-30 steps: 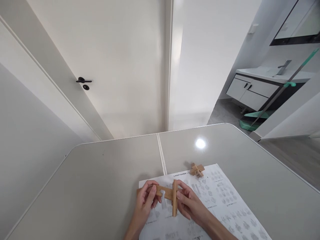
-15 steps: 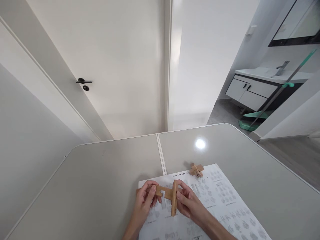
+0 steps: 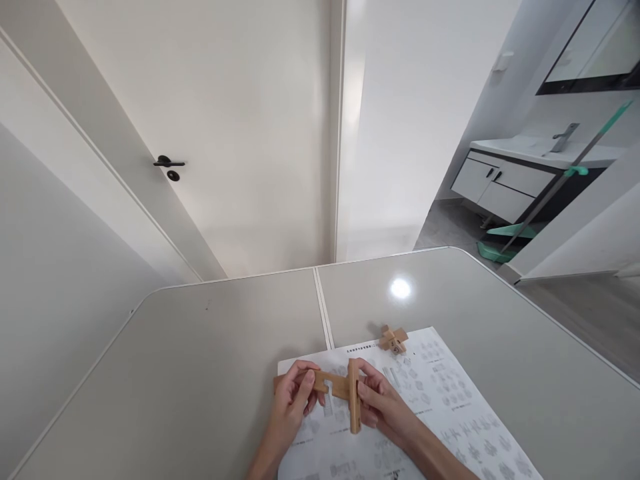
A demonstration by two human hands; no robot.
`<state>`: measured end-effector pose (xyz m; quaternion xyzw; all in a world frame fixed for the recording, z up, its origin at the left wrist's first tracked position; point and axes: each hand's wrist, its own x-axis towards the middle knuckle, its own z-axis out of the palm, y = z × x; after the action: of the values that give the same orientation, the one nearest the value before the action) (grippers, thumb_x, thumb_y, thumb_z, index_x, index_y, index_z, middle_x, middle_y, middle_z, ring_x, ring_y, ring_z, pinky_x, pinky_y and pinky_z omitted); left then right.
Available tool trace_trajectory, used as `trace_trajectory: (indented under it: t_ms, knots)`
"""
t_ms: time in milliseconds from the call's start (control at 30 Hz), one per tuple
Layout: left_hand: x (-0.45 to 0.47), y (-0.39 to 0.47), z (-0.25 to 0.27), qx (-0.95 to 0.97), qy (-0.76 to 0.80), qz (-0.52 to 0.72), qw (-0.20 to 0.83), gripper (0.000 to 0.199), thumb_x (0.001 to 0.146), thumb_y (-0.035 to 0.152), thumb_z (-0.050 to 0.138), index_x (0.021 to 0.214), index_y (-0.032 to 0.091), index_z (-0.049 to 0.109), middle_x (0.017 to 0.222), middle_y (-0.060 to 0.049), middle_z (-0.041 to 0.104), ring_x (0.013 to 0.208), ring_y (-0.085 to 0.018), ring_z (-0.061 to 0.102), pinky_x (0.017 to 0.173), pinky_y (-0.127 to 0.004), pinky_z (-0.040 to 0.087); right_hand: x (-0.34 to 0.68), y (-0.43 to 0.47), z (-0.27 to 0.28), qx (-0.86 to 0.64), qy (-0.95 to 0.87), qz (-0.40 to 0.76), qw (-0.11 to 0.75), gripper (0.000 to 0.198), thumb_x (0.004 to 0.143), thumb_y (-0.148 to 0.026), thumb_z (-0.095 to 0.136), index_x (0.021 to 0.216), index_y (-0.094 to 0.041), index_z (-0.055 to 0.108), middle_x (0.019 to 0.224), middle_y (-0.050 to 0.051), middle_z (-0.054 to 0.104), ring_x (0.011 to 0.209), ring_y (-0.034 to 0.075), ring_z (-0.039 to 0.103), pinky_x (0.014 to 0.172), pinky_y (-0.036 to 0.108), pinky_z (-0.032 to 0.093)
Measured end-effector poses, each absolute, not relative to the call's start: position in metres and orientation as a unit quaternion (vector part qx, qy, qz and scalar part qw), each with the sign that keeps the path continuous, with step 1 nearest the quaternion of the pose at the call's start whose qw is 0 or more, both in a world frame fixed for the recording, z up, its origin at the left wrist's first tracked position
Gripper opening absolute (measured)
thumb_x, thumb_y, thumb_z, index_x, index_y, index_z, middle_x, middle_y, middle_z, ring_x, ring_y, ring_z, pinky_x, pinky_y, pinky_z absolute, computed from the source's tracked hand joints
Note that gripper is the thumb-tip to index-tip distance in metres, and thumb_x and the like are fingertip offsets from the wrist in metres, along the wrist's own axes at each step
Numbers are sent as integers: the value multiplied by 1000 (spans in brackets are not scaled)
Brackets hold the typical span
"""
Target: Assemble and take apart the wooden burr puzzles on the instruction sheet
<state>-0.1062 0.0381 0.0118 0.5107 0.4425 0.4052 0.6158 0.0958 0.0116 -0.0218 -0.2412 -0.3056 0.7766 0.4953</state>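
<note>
Between my hands are two notched wooden puzzle pieces, crossed in a T shape over the printed sheet. My left hand (image 3: 294, 399) pinches the long flat wooden piece (image 3: 339, 386), whose left end pokes out beyond my fingers and whose notch shows near the middle. My right hand (image 3: 383, 400) grips the upright wooden piece (image 3: 355, 400) from its right side. The flat piece's right end meets the upright one; whether it passes through is hidden. Beyond my right hand, an assembled wooden burr puzzle (image 3: 393, 339) rests at the sheet's far edge.
The instruction sheet (image 3: 465, 400), covered in small grey diagrams, lies on the grey table (image 3: 200, 373). A pale seam strip (image 3: 323, 307) crosses the tabletop. Past the table stand a door with a black handle (image 3: 169, 163), a washbasin cabinet (image 3: 505, 180) and a green dustpan (image 3: 495, 252).
Both hands and the joined pieces have shifted slightly to the right. The upright piece has turned a little, its lower end swinging right. The assembled puzzle stays put.
</note>
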Motion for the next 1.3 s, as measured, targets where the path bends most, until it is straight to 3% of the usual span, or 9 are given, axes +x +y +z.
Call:
trace_trajectory:
  t_ms: [167,367,467,600,833,967,1067,1200,1300]
  knots:
    - [-114,41,14,475,478,456,582,46,89,62,63,97,17,61,59,4,59,45,-7,39,47,-21,31,106,14,-31,-210,-261,778,531,39,85,-50,79,104,-23,59,62,-9,47,38,3,22,37,19,20]
    - [-121,45,15,486,481,458,568,42,90,60,64,101,20,54,70,0,68,45,-8,46,44,-21,35,110,19,-31,-283,-199,745,570,36,84,-43,82,103,-22,60,60,-7,52,39,5,32,40,18,27]
    - [-125,46,22,523,493,423,552,41,92,60,60,101,21,51,73,-2,71,50,-11,51,47,-22,38,106,19,-27,-311,-213,752,541,40,84,-42,82,108,-19,61,57,-5,55,44,8,45,42,18,33]
    - [-137,42,35,591,525,348,504,37,95,58,55,101,22,52,72,-1,70,54,-12,53,52,-23,38,101,17,-20,-304,-262,749,527,30,85,-36,82,99,-18,61,63,-2,59,51,11,56,43,19,40]
    - [-158,21,35,612,575,257,478,39,98,60,45,102,22,54,70,3,63,45,-11,50,52,-25,39,95,12,-16,-300,-315,736,519,49,89,-34,76,129,-23,50,64,-5,59,55,15,58,48,24,48]
    - [-164,17,30,623,604,230,441,43,96,62,40,100,22,55,67,3,61,46,-14,51,51,-26,40,95,12,-16,-315,-347,729,500,44,91,-36,73,127,-23,52,62,-5,60,53,15,58,52,26,49]
    - [-165,17,29,644,632,200,383,40,92,60,47,101,22,58,66,2,62,55,-18,58,54,-28,42,95,12,-17,-314,-361,726,494,41,91,-37,72,124,-22,52,61,-4,61,51,14,56,51,26,48]
    - [-164,18,31,670,661,118,317,41,82,51,63,112,23,60,78,-1,72,66,-23,67,60,-30,46,94,12,-16,-304,-364,729,494,40,90,-36,72,122,-22,52,60,-5,59,51,14,55,50,25,47]
    - [-164,20,33,700,670,62,241,39,86,50,57,114,23,62,91,-4,75,76,-26,71,68,-33,49,95,12,-11,-298,-365,732,492,39,89,-36,73,120,-22,53,64,-4,60,51,13,54,50,25,47]
